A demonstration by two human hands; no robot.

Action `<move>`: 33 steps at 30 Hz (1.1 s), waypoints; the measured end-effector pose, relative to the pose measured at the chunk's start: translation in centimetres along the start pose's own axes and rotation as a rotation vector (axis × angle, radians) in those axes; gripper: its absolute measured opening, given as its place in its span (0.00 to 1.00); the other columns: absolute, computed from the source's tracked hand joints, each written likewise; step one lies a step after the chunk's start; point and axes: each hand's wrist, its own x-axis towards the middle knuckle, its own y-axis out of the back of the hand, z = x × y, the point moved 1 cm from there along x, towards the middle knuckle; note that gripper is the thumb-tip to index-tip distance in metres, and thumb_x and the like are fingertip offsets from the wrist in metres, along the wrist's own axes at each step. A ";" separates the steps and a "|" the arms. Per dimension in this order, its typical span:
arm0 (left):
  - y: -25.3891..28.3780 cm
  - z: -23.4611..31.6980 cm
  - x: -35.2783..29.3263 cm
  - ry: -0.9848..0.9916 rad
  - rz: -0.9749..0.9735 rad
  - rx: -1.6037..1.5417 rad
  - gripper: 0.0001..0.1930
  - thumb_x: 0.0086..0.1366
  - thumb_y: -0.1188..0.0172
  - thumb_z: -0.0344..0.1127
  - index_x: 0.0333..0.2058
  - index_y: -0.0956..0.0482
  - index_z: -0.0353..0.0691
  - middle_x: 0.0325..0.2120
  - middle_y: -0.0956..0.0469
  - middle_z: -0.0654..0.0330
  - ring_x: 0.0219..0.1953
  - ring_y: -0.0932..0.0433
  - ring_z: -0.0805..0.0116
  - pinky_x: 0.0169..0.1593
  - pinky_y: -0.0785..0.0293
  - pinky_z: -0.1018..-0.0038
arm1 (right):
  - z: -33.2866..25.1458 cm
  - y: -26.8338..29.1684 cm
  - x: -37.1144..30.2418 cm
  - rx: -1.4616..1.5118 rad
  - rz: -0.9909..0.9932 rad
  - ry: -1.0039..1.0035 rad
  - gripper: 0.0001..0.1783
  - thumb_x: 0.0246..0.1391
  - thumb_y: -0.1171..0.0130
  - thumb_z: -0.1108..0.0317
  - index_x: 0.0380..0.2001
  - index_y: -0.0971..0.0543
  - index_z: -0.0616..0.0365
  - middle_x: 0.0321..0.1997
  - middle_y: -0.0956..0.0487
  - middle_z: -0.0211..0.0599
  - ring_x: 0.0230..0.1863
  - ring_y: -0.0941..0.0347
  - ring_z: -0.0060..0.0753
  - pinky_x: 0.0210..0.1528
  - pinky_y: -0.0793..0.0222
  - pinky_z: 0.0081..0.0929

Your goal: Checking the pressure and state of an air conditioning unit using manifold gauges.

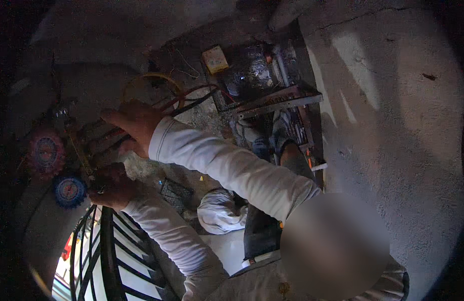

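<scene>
A manifold gauge set hangs at the left, with a red-rimmed gauge [47, 151], a blue-rimmed gauge [70, 190] and a brass-coloured manifold bar [80, 149] beside them. My left hand [113, 188] is closed around the lower end of the manifold, close to the blue gauge; shadow hides some of its fingers. Above it, my right hand [135, 124] is closed around the hoses beside the manifold. From there a red hose [194, 90] and a black hose [194, 104] run off to the right. A yellow hose [154, 75] loops behind this hand.
Black metal bars [109, 246] curve at the lower left with brightness behind them. A yellowish box [215, 59] stands at the back, near a metal bracket [279, 103]. A white bundle [221, 210] lies below my right forearm. A rough plastered wall [392, 135] fills the right side.
</scene>
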 end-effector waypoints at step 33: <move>-0.6 -0.6 -1.9 0.091 -0.025 -0.294 0.21 0.61 0.60 0.57 0.31 0.33 0.44 0.20 0.30 0.60 0.19 0.32 0.68 0.20 0.39 0.75 | 0.6 -1.0 -0.9 -0.030 0.008 0.006 0.42 0.35 0.29 0.71 0.56 0.39 0.57 0.57 0.35 0.46 0.54 0.33 0.41 0.51 0.32 0.30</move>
